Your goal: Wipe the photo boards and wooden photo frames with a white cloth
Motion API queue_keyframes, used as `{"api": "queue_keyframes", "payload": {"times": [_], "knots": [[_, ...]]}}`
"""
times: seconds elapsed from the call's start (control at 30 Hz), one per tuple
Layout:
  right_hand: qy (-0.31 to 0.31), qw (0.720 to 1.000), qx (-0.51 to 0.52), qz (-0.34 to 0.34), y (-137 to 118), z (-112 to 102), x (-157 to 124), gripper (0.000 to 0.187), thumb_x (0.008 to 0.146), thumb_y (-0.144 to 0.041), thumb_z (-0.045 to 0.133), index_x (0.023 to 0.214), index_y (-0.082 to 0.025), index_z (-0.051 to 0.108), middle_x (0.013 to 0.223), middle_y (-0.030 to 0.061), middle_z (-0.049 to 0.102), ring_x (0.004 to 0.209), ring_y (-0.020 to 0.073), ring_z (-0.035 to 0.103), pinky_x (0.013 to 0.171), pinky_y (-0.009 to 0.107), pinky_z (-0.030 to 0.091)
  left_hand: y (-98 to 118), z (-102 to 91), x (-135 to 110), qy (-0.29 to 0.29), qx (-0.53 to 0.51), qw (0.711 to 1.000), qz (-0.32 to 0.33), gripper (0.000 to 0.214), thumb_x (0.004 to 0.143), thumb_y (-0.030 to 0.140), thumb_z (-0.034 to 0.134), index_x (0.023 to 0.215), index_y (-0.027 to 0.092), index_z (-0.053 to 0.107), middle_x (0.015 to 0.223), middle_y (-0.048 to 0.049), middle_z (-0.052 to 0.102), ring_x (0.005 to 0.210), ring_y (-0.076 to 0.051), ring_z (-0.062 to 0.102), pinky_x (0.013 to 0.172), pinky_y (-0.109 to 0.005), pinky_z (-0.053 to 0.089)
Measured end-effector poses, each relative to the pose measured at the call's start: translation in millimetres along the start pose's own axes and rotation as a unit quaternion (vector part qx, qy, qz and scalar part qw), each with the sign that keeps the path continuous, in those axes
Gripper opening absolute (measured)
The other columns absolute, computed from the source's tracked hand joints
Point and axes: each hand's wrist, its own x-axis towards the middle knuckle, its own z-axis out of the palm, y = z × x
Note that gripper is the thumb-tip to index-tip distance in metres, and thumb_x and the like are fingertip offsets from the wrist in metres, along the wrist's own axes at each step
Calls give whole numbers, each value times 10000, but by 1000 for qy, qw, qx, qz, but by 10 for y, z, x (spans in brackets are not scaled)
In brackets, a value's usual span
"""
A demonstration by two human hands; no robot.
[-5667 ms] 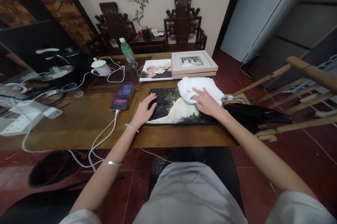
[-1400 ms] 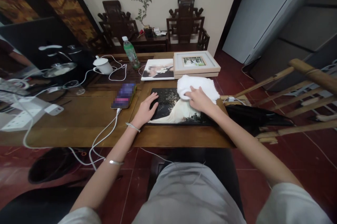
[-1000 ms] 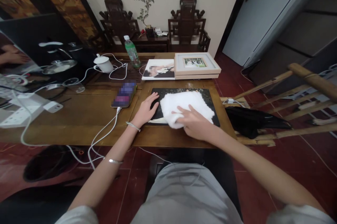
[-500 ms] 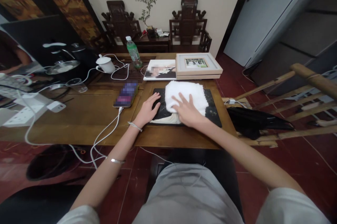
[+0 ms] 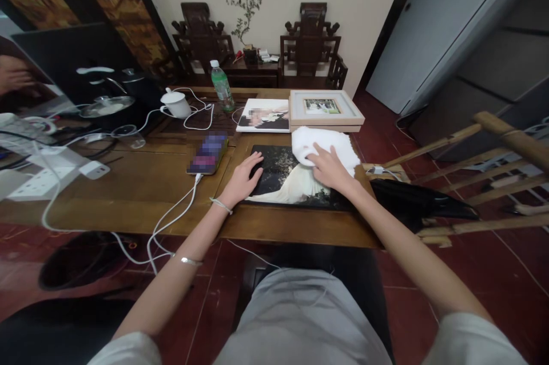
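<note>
A dark photo panel (image 5: 274, 169) lies flat on the wooden table in front of me, its picture showing a pale flowing dress. My left hand (image 5: 245, 179) rests on the panel's left edge, fingers stretched and thumb apart. On the panel's right side, my right hand (image 5: 329, 169) presses into a fluffy white cloth (image 5: 338, 145), which bunches around its fingers. The cloth covers the panel's upper right corner and reaches past its edge.
Behind the panel lie a white-edged photo print (image 5: 263, 115) and stacked light wood picture frames (image 5: 355, 116). To the left are a charging phone (image 5: 208, 153), a green-labelled bottle (image 5: 222, 87), a lidded white cup (image 5: 176, 104) and a power strip (image 5: 47, 179). Another person's hand (image 5: 15, 74) shows far left.
My right hand has slid the white cloth to the right across the panel, uncovering the pale dress in the picture. My left hand stays at the left edge.
</note>
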Motion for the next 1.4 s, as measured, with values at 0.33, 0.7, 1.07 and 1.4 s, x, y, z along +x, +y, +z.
{"api": "queue_keyframes", "payload": {"times": [0.33,0.7,1.07,1.4], "knots": [[-36,977,46,-205,-920,87,-50,498,734,-7,406,1146,-172,633,1448,113,467,1420,337,220,1065,701,161,143,-76,-41,90,-79,993,-3,522,1005,439,248,1403,156,434,1466,-102,449,1387,-185,369,1162,-385,278],[-16,999,27,-38,-275,-92,-51,475,739,-33,401,1123,-173,644,1268,143,619,1315,288,435,1079,505,274,24,33,-11,-9,-9,1000,-1,470,937,433,425,1263,136,588,1433,-135,478,1359,-248,413,1145,-463,309],[9,993,105,-48,-679,114,1018,539,795,-102,373,1279,-226,576,1377,20,558,1231,239,510,1053,376,341,10,22,-21,-4,-13,1000,-6,423,920,374,467,1241,140,611,1402,-124,517,1333,-248,451,1141,-460,323],[36,995,85,36,367,-83,214,473,721,-66,355,1075,-109,667,1208,131,664,1106,304,587,1013,446,381,2,32,-25,-11,-29,1000,0,440,927,372,447,1257,120,595,1414,-141,497,1358,-239,414,1154,-442,304]]}}
